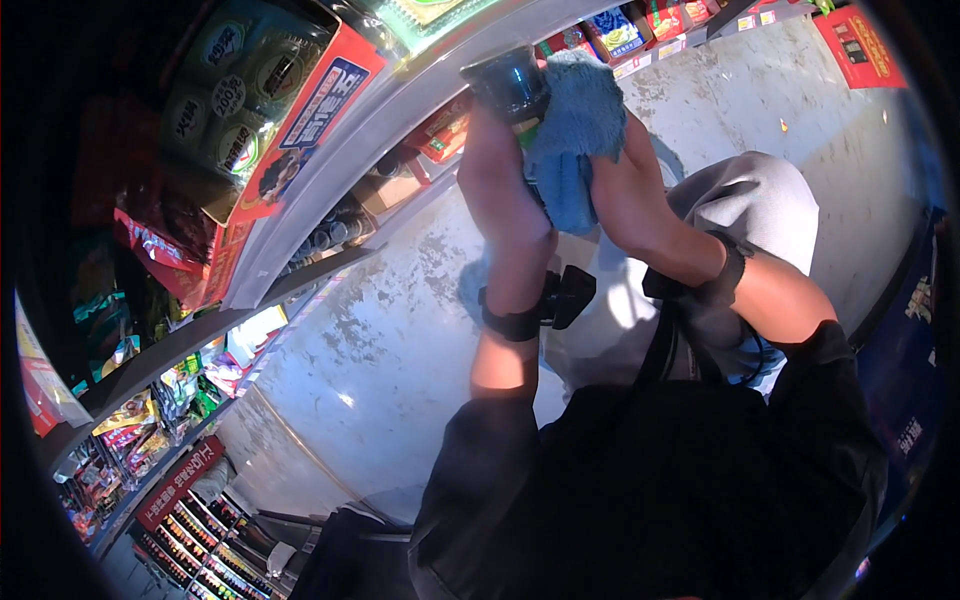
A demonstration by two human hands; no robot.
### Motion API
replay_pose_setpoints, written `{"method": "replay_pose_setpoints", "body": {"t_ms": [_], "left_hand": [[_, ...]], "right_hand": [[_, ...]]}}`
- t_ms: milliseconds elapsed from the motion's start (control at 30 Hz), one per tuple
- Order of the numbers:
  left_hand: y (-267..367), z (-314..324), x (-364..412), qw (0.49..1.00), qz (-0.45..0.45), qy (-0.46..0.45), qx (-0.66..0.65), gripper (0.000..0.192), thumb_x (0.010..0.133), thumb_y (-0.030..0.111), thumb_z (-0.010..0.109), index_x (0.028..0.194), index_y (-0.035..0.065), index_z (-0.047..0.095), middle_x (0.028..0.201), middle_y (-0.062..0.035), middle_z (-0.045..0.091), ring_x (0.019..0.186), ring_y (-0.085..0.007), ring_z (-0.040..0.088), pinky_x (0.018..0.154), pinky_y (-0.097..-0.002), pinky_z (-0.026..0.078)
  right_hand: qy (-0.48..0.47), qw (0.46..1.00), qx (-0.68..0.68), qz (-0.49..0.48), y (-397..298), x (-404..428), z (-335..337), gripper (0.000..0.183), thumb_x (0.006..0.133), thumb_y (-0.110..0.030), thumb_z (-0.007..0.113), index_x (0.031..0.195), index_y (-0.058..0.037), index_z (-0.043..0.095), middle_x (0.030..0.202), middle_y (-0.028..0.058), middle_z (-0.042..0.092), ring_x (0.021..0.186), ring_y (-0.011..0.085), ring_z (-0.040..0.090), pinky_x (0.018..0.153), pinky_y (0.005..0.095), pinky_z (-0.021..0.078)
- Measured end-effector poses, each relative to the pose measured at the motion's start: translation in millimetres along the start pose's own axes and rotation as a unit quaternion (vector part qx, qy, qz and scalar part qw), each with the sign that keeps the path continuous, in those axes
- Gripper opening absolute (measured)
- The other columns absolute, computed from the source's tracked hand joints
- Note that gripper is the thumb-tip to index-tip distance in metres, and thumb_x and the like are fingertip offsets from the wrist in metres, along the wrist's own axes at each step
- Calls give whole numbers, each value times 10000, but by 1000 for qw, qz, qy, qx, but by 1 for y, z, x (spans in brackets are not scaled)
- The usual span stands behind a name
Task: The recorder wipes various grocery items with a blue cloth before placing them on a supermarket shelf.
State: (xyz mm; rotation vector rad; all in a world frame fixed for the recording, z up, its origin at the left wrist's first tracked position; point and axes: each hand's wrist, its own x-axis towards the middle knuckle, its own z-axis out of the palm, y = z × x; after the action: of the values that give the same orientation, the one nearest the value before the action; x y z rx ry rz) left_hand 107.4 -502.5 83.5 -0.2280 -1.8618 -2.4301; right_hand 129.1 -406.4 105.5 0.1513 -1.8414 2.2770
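Observation:
At the upper middle of the head view, my left hand (495, 139) is around a dark glossy container (511, 84), whose exact kind is unclear. Its fingers are mostly hidden behind the container. Close on its right, my right hand (626, 176) holds a blue-grey cloth (583, 105) against or beside the container's side. Part of the cloth hangs down between my wrists. A small green patch shows between the container and the cloth. Each wrist wears a black strap with a black device.
Shelves (322, 142) with packaged goods curve along the left and top. A red-edged carton (300, 127) of clear-lidded packs stands on the upper shelf. Below is a worn grey floor (360, 360). A red box (860, 46) lies at the upper right, and a dark blue surface (904, 367) borders the right.

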Motion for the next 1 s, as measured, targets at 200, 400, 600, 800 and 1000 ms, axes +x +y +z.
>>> {"method": "replay_pose_setpoints", "body": {"t_ms": [200, 400, 600, 800, 1000], "left_hand": [[2, 5, -5, 994, 62, 51, 67, 476, 971, 263, 365, 1353, -22, 356, 1229, -132, 524, 1081, -187, 524, 939, -305, 395], [12, 13, -20, 997, 40, -66, 29, 648, 911, 169, 464, 1422, -39, 125, 1253, -161, 465, 1091, -227, 484, 959, -318, 355], [25, 13, -19, 989, -43, -79, 115, 598, 922, 169, 445, 1416, -32, 175, 1258, -154, 463, 1093, -220, 480, 955, -310, 356], [7, 23, -9, 996, 24, 84, 2, 443, 986, 278, 311, 1339, 15, 364, 1201, -109, 517, 1099, -175, 500, 950, -301, 378], [-12, 14, -10, 980, -25, 35, -193, 561, 968, 356, 406, 1380, -4, 284, 1267, -102, 448, 1111, -158, 455, 946, -287, 359]], "right_hand": [[33, 997, -68, 0, 1, 2, -2, 255, 934, -111, 390, 1131, -2, 511, 976, 62, 601, 890, 107, 563, 773, 245, 464], [92, 992, -87, -12, -10, 10, -2, 244, 905, -120, 434, 1093, -1, 536, 931, 65, 595, 842, 108, 566, 718, 254, 479], [122, 992, -36, 15, -3, 20, -10, 227, 901, -121, 439, 1070, -11, 546, 939, 68, 587, 834, 107, 563, 705, 251, 479], [70, 979, -185, -57, 8, 2, -7, 314, 762, -75, 566, 1073, -28, 556, 981, 93, 583, 885, 170, 582, 762, 276, 477], [29, 983, -153, -97, 12, 6, -12, 440, 738, 96, 453, 1170, 22, 483, 1087, 84, 574, 987, 137, 543, 867, 250, 434]]}}
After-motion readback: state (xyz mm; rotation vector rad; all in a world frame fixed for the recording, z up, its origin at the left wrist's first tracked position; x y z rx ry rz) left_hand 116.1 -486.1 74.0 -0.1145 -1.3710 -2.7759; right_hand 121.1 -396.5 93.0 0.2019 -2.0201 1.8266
